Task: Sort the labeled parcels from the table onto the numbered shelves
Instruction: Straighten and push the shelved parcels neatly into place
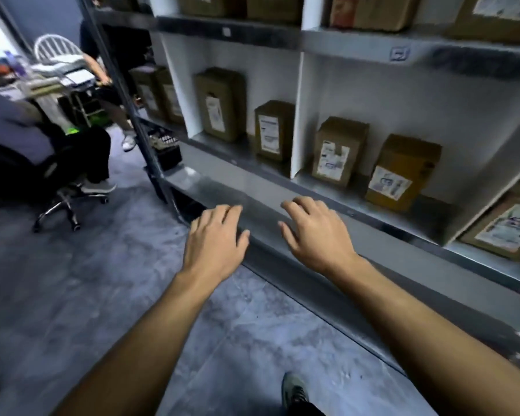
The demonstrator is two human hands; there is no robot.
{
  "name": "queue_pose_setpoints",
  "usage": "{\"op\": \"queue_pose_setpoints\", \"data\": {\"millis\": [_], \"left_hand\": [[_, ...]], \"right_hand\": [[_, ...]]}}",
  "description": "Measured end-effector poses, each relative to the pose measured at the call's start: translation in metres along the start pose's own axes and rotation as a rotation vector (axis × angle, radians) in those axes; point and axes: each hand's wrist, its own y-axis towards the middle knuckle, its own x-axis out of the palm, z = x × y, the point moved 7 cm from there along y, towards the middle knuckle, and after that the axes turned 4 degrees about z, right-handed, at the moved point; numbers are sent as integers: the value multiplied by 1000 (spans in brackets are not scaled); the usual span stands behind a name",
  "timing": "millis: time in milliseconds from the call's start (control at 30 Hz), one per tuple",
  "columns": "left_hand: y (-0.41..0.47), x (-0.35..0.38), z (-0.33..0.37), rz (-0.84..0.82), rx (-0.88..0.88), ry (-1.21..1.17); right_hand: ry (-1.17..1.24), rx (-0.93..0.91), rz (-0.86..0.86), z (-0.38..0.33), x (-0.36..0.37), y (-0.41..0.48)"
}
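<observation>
Left hand (215, 241) and right hand (315, 232) were stretched forward side by side, palms down, over the front edge of the shelf (222, 172). Each grip was slack, fingers spread, holding nothing. Four parcels (219, 105) (273, 130) (338, 151) (403, 172) stood upright at the shelf's back, two left of its divider (297, 115) and two right.

Grey metal shelf (222, 175) carries four upright labelled parcels (273, 130).
</observation>
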Motion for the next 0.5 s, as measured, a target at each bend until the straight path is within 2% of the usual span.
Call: {"op": "queue_pose_setpoints", "data": {"millis": [200,500], "left_hand": [[2,28,-73,-91,-77,65],[97,45,-192,-93,-171,76]], "right_hand": [[72,-30,-139,-44,68,41],[163,-19,-214,-86,141,179]]}}
